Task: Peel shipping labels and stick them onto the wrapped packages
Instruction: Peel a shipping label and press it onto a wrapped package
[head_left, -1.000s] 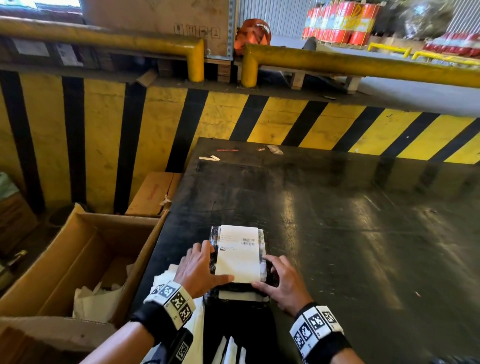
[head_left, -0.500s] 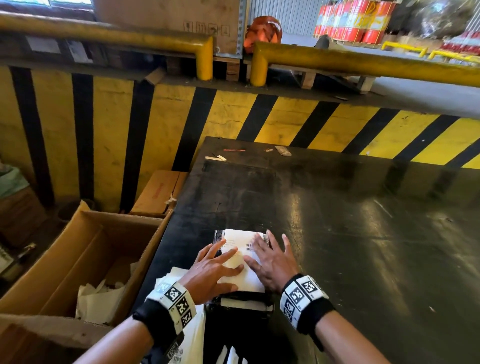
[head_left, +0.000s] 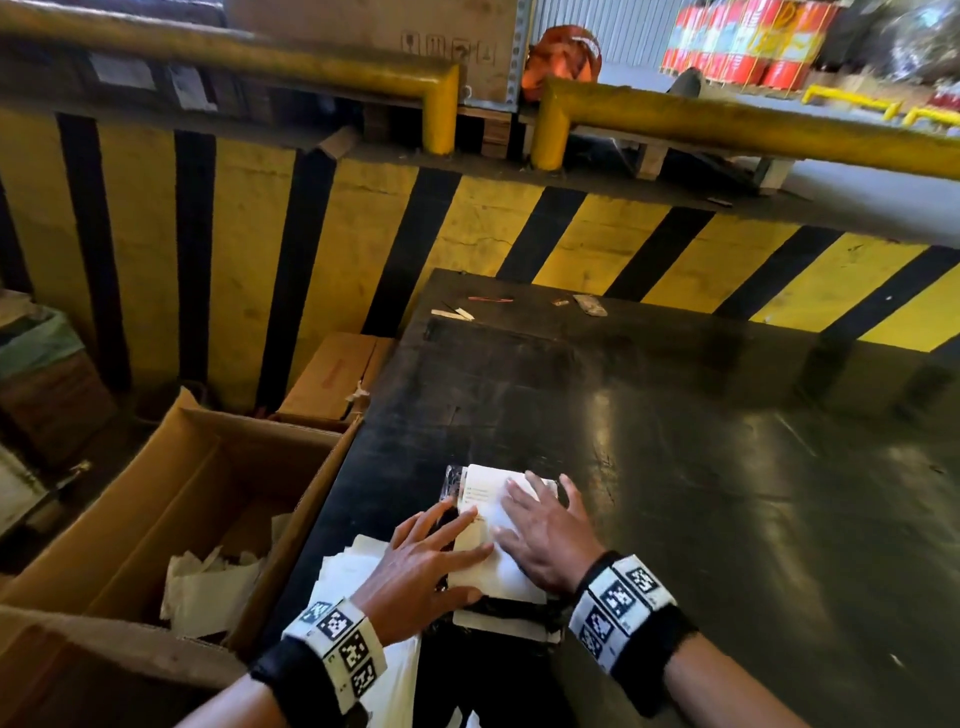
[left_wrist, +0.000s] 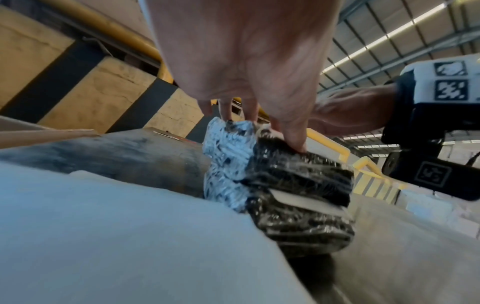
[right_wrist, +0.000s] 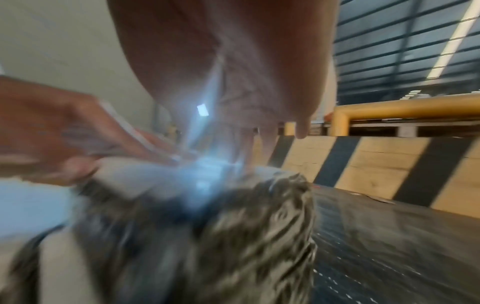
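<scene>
A dark package wrapped in clear film (head_left: 453, 480) (left_wrist: 291, 176) (right_wrist: 233, 226) lies near the front left of the black table (head_left: 675, 441), on top of another wrapped package (left_wrist: 298, 232). A white shipping label (head_left: 485, 486) covers its top. My left hand (head_left: 421, 561) lies flat on the label's left side with straight, spread fingers. My right hand (head_left: 545, 525) presses flat on the label's right side, fingers (head_left: 519, 491) straight and spread too. A stack of white label sheets (head_left: 343, 571) (left_wrist: 103, 236) sits under my left wrist. The right wrist view is blurred.
An open cardboard box (head_left: 156, 499) holding crumpled white backing paper (head_left: 208, 587) stands left of the table. A yellow-and-black striped wall (head_left: 519, 228) with yellow rails (head_left: 727, 124) rises behind. Small scraps (head_left: 457, 313) lie at the table's far edge.
Both hands moved from gripping the package's near edge onto the label, and now press and smooth it with flat fingers; the right hand has slid farther up the label.
</scene>
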